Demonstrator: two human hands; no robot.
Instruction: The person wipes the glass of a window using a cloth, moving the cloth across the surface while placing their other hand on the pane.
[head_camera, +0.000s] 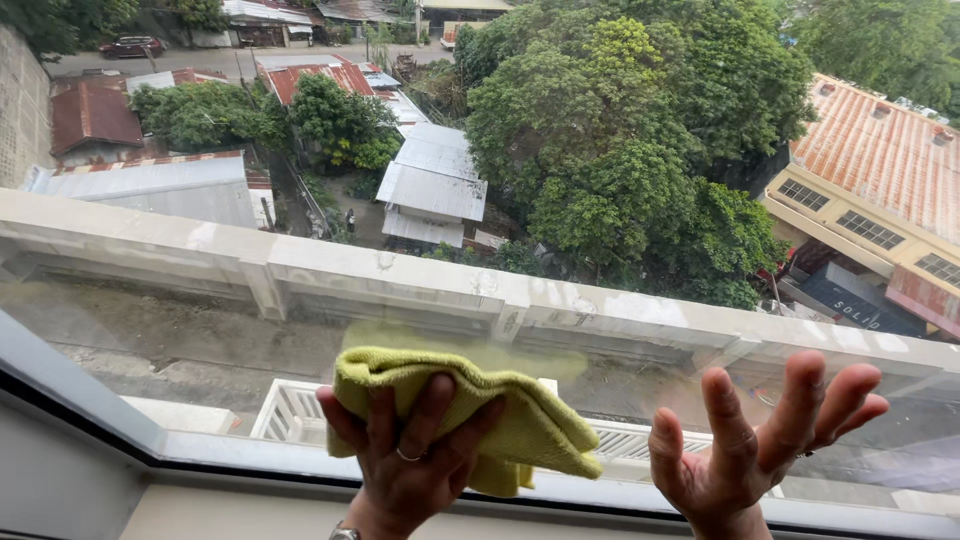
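Pressing against the window pane (200, 330), a flat barrier blocking any reach toward the far concrete parapet (300, 265) and white grille (290, 410) outside. Occupying the lower middle of the glass: the left hand (400, 455) bunching a yellow-green cloth (500, 415). Spreading just to the right, apart from the cloth: the right hand (760, 450), fingers splayed. Lying open along the pane to the far left and upward. Bounding the near edge: the window frame (90, 400).
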